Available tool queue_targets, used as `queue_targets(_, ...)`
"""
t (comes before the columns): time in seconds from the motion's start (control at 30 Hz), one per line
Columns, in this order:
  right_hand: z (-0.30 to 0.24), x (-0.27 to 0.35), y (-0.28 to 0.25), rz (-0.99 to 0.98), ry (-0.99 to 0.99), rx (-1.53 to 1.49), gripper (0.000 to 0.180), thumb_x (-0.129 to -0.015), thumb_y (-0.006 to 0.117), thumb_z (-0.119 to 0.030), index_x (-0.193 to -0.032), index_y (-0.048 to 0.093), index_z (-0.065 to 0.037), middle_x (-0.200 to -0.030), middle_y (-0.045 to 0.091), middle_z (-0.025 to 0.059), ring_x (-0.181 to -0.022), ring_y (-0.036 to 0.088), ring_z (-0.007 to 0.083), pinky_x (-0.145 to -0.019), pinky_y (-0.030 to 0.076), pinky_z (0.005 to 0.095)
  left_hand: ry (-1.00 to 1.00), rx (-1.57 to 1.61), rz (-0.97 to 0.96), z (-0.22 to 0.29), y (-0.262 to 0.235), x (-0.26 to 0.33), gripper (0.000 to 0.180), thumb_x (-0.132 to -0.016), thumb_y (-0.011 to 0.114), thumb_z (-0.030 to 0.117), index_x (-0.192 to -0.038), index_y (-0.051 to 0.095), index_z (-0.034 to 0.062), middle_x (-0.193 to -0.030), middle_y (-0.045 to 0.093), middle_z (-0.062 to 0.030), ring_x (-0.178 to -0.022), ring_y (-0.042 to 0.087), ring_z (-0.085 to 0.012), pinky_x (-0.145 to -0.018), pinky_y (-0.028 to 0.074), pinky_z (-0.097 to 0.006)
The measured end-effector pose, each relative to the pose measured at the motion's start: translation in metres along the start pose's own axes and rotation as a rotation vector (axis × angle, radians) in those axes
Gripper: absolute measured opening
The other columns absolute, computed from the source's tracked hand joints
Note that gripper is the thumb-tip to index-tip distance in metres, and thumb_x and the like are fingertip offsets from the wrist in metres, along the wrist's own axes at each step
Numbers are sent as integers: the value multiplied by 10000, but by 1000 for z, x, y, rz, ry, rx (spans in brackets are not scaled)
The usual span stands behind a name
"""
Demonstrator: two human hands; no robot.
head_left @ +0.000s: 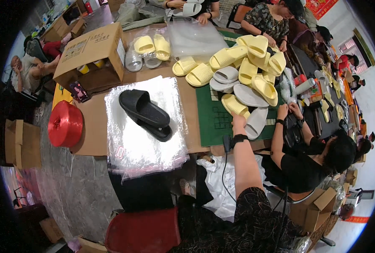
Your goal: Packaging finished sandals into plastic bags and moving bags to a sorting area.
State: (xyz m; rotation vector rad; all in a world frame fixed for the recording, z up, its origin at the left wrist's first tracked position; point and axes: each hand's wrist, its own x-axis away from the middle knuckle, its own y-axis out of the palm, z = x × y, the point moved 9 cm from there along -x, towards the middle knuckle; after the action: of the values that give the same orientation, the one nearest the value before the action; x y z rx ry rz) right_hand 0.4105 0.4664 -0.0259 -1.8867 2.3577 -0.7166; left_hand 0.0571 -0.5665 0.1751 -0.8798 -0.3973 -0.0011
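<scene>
My right hand (239,121) reaches forward to the near edge of the slipper pile, its fingers closed on the end of a yellow slipper (233,103). Beside it lies a grey slipper (257,122), sole-like surface showing. More yellow slippers (264,89) and grey slippers (250,96) are heaped on the green mat (208,128). A black band with a dark device and cable (226,143) sits at my right wrist. Left of the mat, a pair of black slippers (144,110), one partly over the other, rests on a stack of clear plastic bags (143,156). My left hand is out of view.
A cardboard box (90,55), a phone (79,91) and a red roll of twine (65,123) stand at the left. Bagged slippers (147,50) lie at the back. A co-worker (301,164) sits close on my right; a red chair (143,232) stands at lower left.
</scene>
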Motion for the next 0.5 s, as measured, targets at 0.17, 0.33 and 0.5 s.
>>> queue_targets(0.17, -73, 75, 52, -458, -26, -58, 276, -833, 674, -242, -916, 623, 16, -753, 594, 23, -594, 503, 138, -549, 412, 269, 34, 94, -2, 31, 19, -22, 435, -931, 399, 238, -1309, 462, 30, -1305, 497, -120, -1125, 503, -238, -965, 386, -348)
queue_targets(0.33, -149, 96, -8, -516, 103, -697, 238, -909, 597, -285, -792, 532, -88, -604, 448, -20, -490, 395, 81, -446, 324, 220, 111, 219, -50, 86, 59, -71, 437, -930, 404, 231, -1308, 461, 20, -1300, 499, -130, -1118, 508, -246, -962, 389, -350)
queue_targets(0.5, -117, -37, -116, 51, 53, -912, 229, -902, 608, -254, -785, 510, -83, -595, 447, -12, -483, 412, 103, -466, 381, 246, 145, 353, -79, 123, 93, -93, 439, -929, 408, 224, -1308, 459, 9, -1296, 501, -139, -1111, 513, -253, -960, 392, -353)
